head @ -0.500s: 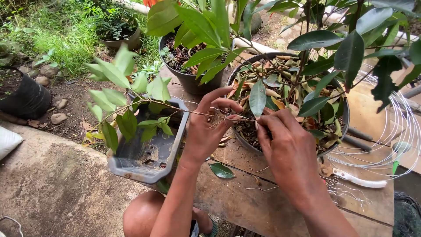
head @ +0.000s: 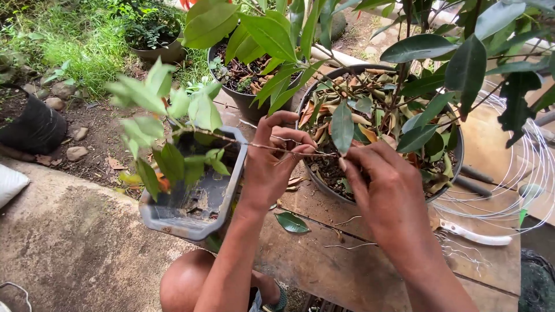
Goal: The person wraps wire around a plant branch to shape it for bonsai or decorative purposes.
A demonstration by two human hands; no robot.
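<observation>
Both hands, left hand [head: 272,162] and right hand [head: 384,193], pinch a thin brown leafy twig [head: 243,143] over the round dark plant pot [head: 457,167] on the wooden counter [head: 347,266], apparently mid-wiring; next, steady, gentle winding.

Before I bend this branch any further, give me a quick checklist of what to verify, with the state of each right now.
1. Left hand pinching the branch: ok.
2. Right hand on the branch near the round pot: ok, fingertips meet it.
3. Wire wrapped on the branch: cannot tell, too thin to see.
4. Spare wire coil in reach: ok, on the table at right.
5. White tool handy: ok, beside the coil.
6. Grey pot stable: not ok, it overhangs the table edge.
</observation>
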